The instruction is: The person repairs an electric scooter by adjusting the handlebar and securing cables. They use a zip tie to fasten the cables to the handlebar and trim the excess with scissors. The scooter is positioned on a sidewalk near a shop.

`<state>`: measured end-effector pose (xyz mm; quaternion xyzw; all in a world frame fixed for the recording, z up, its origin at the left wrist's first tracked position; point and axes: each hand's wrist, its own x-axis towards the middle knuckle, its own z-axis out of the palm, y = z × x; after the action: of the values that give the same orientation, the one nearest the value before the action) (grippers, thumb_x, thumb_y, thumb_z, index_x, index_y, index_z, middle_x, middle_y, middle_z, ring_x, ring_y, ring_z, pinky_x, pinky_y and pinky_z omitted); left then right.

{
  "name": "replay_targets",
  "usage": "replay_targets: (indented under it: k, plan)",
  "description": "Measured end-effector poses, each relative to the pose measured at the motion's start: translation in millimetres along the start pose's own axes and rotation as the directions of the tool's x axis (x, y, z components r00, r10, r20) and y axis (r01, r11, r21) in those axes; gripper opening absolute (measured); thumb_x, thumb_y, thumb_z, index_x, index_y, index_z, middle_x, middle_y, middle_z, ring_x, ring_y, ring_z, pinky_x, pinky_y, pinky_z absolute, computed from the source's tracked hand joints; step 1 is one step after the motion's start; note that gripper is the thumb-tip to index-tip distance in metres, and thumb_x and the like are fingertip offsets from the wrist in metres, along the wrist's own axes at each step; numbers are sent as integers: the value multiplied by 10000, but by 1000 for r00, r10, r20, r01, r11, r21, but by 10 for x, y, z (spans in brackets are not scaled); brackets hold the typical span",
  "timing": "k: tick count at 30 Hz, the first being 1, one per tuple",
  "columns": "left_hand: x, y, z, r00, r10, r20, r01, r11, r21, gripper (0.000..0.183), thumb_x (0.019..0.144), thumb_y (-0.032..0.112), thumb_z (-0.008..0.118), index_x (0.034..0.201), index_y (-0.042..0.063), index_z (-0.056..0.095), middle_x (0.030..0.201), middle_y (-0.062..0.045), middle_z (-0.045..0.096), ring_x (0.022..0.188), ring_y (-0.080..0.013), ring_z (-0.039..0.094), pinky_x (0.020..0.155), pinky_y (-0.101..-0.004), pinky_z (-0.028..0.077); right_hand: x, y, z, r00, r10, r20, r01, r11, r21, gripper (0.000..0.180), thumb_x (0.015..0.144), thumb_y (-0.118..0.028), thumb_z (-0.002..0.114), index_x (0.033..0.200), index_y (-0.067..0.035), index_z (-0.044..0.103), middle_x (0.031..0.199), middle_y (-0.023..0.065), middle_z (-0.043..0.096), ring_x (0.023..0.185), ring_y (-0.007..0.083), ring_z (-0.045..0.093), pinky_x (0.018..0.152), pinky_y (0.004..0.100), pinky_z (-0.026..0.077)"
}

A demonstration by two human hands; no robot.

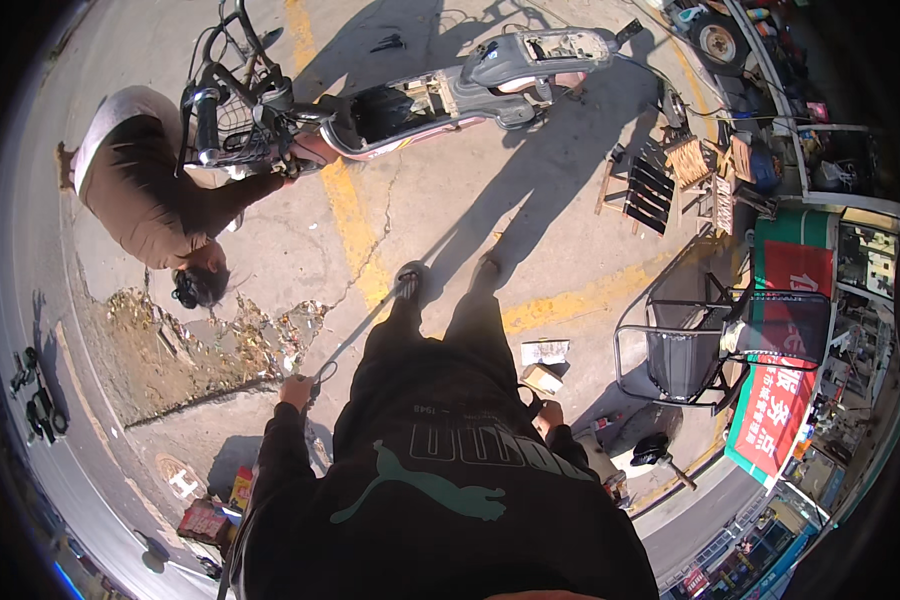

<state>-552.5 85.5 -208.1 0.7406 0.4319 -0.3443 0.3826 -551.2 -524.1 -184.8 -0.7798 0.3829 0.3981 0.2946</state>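
My left hand (296, 391), at my left side, is closed around a thin dark thing with a loop at its end (325, 372); its exact kind is unclear. At my right hip, the fingers of my right hand (547, 417) are curled beside a dark curved thing (529, 399). Whether they grip it is hard to make out. Ahead of my feet an electric scooter (420, 97) has its seat and floor covers off, exposing the inside of its body. Another person (157, 187) bends at its front, a hand near the wire basket (238, 129).
Small wooden stools (649, 193) and a black mesh folding chair (682, 345) stand to the right, near a red and green banner (784, 360) bearing writing. Small boxes (544, 377) lie by my right leg. Broken pavement with litter (195, 360) lies on the left. A wheel (718, 43) rests at upper right.
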Motion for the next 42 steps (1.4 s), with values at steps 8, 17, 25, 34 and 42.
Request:
replay_targets:
  k: [8, 17, 25, 34, 42]
  plan:
    - [1035, 518, 173, 953, 291, -85, -292, 956, 2, 336, 841, 299, 736, 791, -31, 698, 697, -113, 684, 646, -170, 646, 599, -340, 506, 232, -695, -244, 816, -530, -229, 561, 823, 93, 347, 925, -329, 580, 936, -11, 718, 665, 77, 688, 548, 162, 587, 538, 334, 455]
    - [592, 2822, 395, 887, 378, 264, -353, 925, -139, 367, 907, 283, 740, 1036, -41, 626, 817, -65, 670, 662, -142, 600, 603, -304, 491, -36, -5, -166, 939, 65, -338, -86, 995, -48, 600, 834, -628, 625, 752, -39, 707, 821, 178, 713, 837, 405, 681, 743, 508, 521]
    - [303, 3761, 1013, 789, 311, 529, -333, 941, -56, 460, 857, 146, 761, 1210, -37, 530, 1048, -125, 684, 907, -186, 679, 805, -314, 546, 1195, 378, -453, 965, 231, 122, -259, 781, 568, 248, 998, -208, 472, 916, -17, 606, 796, 76, 683, 735, 208, 703, 581, 366, 586]
    - [-991, 6541, 1909, 637, 505, 582, -735, 625, 263, 572, 793, 220, 833, 1200, -36, 522, 1052, -170, 701, 916, -223, 703, 830, -337, 555, 2072, -2338, -2860, 871, -453, -188, 491, 803, 337, 296, 998, -237, 479, 1147, -59, 664, 867, 147, 722, 786, 268, 707, 793, 403, 534]
    - [-1694, 7960, 2373, 457, 631, 627, -792, 610, -37, 540, 829, 97, 757, 1301, 3, 510, 1215, -158, 650, 1153, -216, 629, 990, -354, 496, 1754, -3872, -3856, 706, -691, 153, 269, 463, 845, 440, 1038, -364, 501, 1187, 23, 648, 934, 109, 721, 881, 170, 666, 776, 327, 522]
